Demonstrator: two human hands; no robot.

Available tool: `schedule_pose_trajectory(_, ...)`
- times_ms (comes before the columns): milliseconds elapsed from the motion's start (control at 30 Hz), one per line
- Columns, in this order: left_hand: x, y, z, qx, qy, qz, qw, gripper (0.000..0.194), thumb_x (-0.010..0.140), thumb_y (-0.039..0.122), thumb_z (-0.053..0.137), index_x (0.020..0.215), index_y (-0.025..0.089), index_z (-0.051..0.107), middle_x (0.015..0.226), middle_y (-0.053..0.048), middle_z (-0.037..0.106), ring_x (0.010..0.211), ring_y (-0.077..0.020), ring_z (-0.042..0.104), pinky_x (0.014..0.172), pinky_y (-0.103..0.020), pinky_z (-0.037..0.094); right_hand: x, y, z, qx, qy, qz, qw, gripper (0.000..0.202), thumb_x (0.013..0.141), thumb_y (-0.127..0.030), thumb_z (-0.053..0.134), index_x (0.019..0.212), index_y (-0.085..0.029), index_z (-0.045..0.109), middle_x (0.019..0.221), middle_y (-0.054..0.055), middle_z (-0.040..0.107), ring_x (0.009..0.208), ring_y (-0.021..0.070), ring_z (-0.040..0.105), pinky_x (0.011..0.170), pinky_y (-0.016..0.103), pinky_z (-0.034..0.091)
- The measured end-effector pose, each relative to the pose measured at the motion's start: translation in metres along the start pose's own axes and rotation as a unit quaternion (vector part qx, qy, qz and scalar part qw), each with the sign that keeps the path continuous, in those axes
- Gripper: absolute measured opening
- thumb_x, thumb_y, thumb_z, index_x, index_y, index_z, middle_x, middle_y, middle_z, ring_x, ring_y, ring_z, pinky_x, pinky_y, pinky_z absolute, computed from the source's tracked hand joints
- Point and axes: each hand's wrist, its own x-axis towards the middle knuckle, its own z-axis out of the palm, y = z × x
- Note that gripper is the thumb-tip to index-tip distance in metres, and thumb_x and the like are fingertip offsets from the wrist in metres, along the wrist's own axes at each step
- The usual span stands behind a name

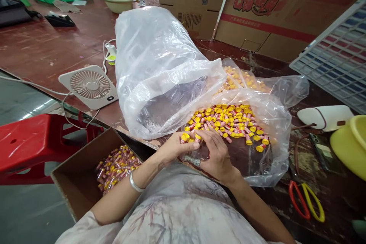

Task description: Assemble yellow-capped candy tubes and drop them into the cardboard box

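Note:
My left hand is closed around small tubes with yellow caps, held at the table's front edge. Curled close beside it is my right hand, fingertips by the tubes; whatever its fingers grip is hidden. Just beyond both hands, a pile of small yellow-capped tubes with red-and-white printing spreads at the mouth of a clear plastic bag. A large translucent bag lies to the left of the pile, with clear pieces visible inside its opening.
A cardboard box at lower left holds several clear tubes with red-and-yellow contents. A small fan, a red stool, scissors, a phone, a yellow tub and a white grid basket stand around. Cartons rise behind.

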Motion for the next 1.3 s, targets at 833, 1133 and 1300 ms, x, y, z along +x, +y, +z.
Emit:
schedule_pose_trajectory(833, -0.007, 0.063, -0.132, 0.822, -0.031, 0.338, 0.458, 0.025, 0.098, 0.012, 0.052, 0.113, 0.020, 0.071, 0.108, -0.011, 0.073, 0.090, -0.0214, 0.067, 0.079, -0.036, 0.048, -0.027, 0.042, -0.015, 0.196, -0.023, 0.319, 0.927, 0.025, 0.081, -0.007, 0.065, 0.103, -0.020, 0.067, 0.103, 0.005, 0.074, 0.096, 0.0212, 0.073, 0.090, 0.036, 0.058)
schedule_pose_trajectory(1133, -0.034, 0.051, -0.010, 0.629, -0.085, 0.621, 0.460, 0.018, 0.094, 0.013, 0.060, 0.105, 0.015, 0.074, 0.096, -0.005, 0.076, 0.088, -0.0181, 0.069, 0.078, -0.034, 0.055, 0.032, 0.006, -0.017, 0.426, 0.127, 0.274, 0.853, 0.022, 0.089, -0.030, 0.074, 0.110, -0.022, 0.071, 0.101, 0.004, 0.079, 0.091, 0.0187, 0.076, 0.082, 0.031, 0.062)
schedule_pose_trajectory(1300, -0.032, 0.047, -0.006, 0.602, -0.094, 0.637, 0.473, 0.018, 0.090, 0.012, 0.063, 0.101, 0.015, 0.077, 0.099, -0.006, 0.076, 0.087, -0.0193, 0.069, 0.074, -0.034, 0.056, 0.028, 0.005, -0.015, 0.443, 0.115, 0.289, 0.841, 0.022, 0.089, -0.031, 0.074, 0.109, -0.023, 0.072, 0.100, 0.004, 0.079, 0.090, 0.0191, 0.076, 0.083, 0.032, 0.062)
